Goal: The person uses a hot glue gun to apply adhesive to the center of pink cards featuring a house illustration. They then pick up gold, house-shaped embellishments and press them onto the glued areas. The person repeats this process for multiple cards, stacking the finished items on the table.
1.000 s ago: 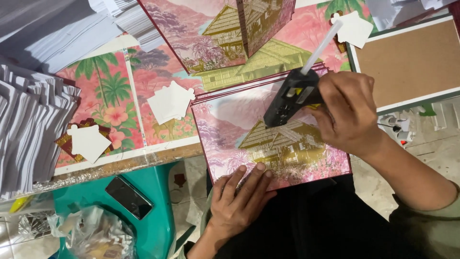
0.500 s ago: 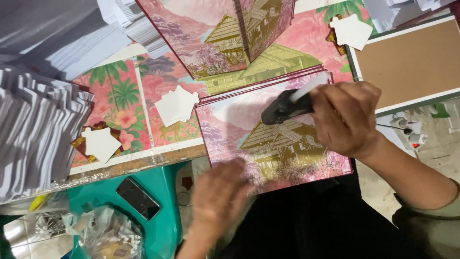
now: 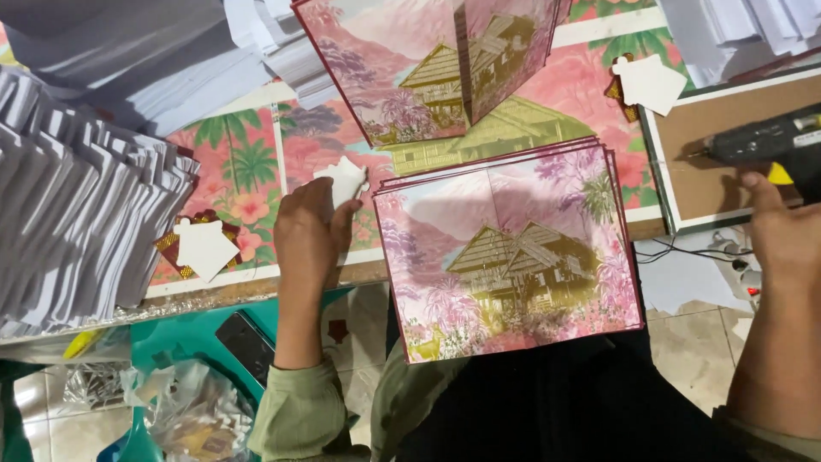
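From the head camera, the left hand (image 3: 310, 231) rests on the worktop (image 3: 256, 287), its fingers (image 3: 342, 216) curled around one small white house-shaped cutout (image 3: 346, 177) just left of the open pink landscape card (image 3: 509, 252). That card lies on a thin stack at the worktop's near edge, over the person's lap. The right hand (image 3: 782, 244) sits at the far right, fingers closed on the grip of one black glue gun (image 3: 761, 144), whose nozzle points left over a brown board (image 3: 727, 175). Two more white cutouts lie loose: one (image 3: 205, 248) at left, one (image 3: 650, 83) at upper right. A second pink card (image 3: 428, 64) stands open behind. Stacked white sheets (image 3: 77, 222) fill the left side.
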